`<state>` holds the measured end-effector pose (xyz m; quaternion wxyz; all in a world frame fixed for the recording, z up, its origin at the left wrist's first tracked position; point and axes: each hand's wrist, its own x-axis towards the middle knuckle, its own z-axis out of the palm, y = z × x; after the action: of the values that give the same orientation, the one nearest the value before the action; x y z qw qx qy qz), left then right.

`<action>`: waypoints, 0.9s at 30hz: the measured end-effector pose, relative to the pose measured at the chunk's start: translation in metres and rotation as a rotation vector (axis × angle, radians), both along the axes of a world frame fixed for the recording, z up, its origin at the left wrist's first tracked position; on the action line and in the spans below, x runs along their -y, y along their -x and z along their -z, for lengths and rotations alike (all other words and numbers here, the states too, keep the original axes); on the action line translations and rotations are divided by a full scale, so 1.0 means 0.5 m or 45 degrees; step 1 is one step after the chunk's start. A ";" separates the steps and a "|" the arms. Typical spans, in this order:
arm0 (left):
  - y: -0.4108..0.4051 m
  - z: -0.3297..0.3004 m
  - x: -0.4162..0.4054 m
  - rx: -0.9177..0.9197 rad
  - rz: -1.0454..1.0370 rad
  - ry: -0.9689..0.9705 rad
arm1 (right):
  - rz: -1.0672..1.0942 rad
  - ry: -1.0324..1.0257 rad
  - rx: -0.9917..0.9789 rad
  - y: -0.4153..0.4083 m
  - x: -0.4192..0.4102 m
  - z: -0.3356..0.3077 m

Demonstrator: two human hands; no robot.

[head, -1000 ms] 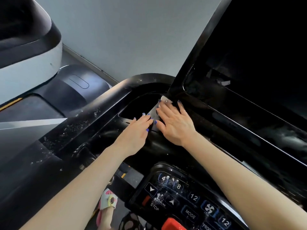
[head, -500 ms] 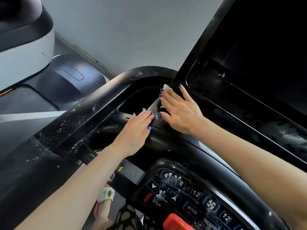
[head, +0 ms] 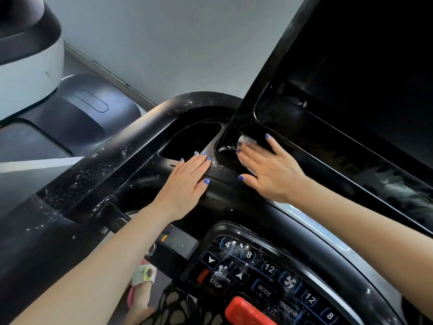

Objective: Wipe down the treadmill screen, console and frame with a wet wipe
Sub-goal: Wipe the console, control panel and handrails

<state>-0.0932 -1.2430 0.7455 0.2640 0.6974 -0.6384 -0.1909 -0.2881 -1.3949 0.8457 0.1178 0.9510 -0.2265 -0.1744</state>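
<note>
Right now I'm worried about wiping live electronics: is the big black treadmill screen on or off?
Off, apparently: the big black treadmill screen is dark, showing only reflections.

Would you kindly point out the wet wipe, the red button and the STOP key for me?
wet wipe (head: 246, 139): head view, white edge showing beyond the fingertips.
red button (head: 246, 310): head view, its top face.
STOP key (head: 214, 285): head view, on the lettering.

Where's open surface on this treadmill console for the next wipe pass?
Free: the speckled black rail left of the left hand, and the screen's lower edge right of the right hand. Crowded: the corner by the recessed pocket, where the left hand lies flat and the right presses the wipe. The button panel is unobstructed.
</note>
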 end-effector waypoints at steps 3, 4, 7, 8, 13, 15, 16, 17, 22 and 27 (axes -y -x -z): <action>0.001 -0.003 0.000 0.020 0.008 -0.025 | 0.088 0.211 -0.010 -0.008 0.006 0.007; 0.002 -0.004 -0.001 0.028 0.013 -0.032 | 0.115 0.192 0.046 -0.010 -0.004 0.017; -0.001 -0.003 0.000 0.045 0.011 -0.048 | 0.220 -0.174 0.188 -0.027 -0.045 0.034; -0.001 -0.004 0.001 0.048 0.005 -0.059 | 0.261 -0.322 0.205 -0.030 -0.054 0.031; 0.015 -0.019 0.000 0.101 0.048 -0.078 | 0.150 -0.425 0.139 0.000 -0.052 0.009; 0.024 -0.018 -0.001 0.117 0.064 -0.065 | 0.037 -0.078 0.049 0.020 -0.025 0.005; 0.025 -0.017 -0.001 0.106 0.061 -0.067 | 0.024 0.075 0.009 0.027 -0.014 0.003; 0.023 -0.017 -0.001 0.082 0.057 -0.069 | 0.040 0.164 -0.004 0.031 -0.008 0.004; 0.017 -0.023 -0.001 0.035 0.063 -0.066 | 0.234 -0.224 0.233 0.020 -0.054 0.026; 0.026 -0.015 -0.001 0.067 0.048 -0.053 | 0.150 -0.303 0.204 0.064 -0.046 0.004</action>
<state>-0.1060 -1.2425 0.7530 0.2290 0.6952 -0.6541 -0.1907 -0.3200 -1.3718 0.8439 -0.0246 0.9541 -0.2685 -0.1301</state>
